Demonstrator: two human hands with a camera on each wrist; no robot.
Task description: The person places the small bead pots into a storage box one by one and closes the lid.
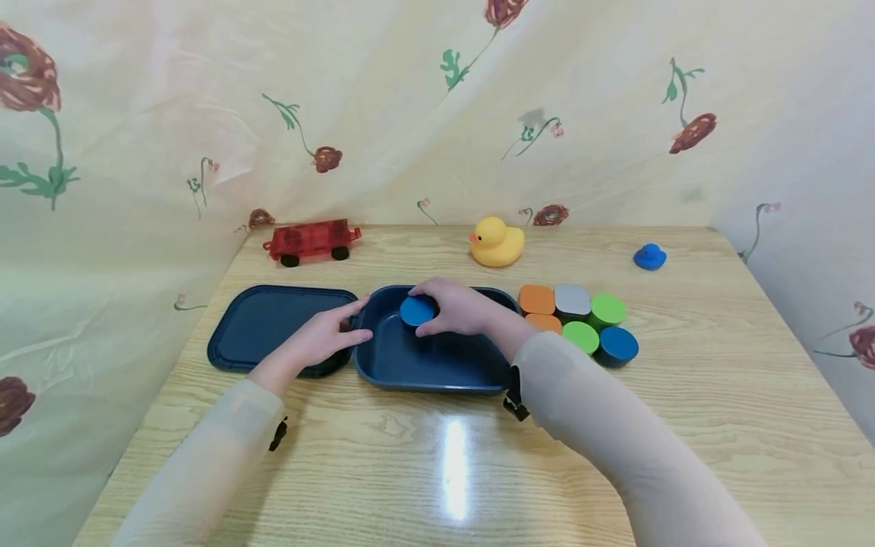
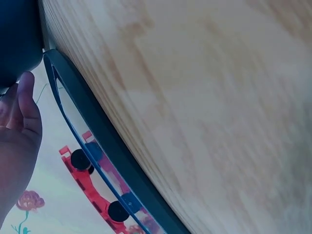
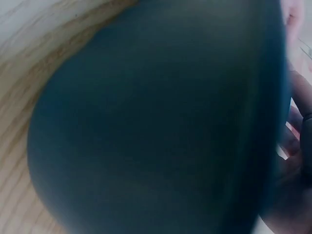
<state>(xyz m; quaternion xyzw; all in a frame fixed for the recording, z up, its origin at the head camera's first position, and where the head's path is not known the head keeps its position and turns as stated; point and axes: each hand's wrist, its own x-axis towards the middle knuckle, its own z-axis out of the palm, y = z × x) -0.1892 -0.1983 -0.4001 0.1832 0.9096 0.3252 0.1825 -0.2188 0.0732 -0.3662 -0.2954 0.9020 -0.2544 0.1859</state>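
My right hand [image 1: 456, 308] holds a blue round block [image 1: 417, 311] between thumb and fingers, inside the left part of a dark blue oblong container [image 1: 431, 368]. At the container's left end, my left hand [image 1: 326, 334] touches the rim with its fingers fairly straight and the thumb spread apart. A dark blue lid [image 1: 266, 327] lies to the left, partly under the left hand and forearm. In the right wrist view the container's outer wall [image 3: 146, 122] fills most of the picture and hides the block.
Right of the container stand orange blocks [image 1: 536, 299], a grey block [image 1: 572, 300], green round blocks [image 1: 608, 310] and another blue round block [image 1: 618, 346]. Along the back are a red toy wagon [image 1: 314, 241], a yellow duck [image 1: 497, 243] and a small blue duck [image 1: 650, 257].
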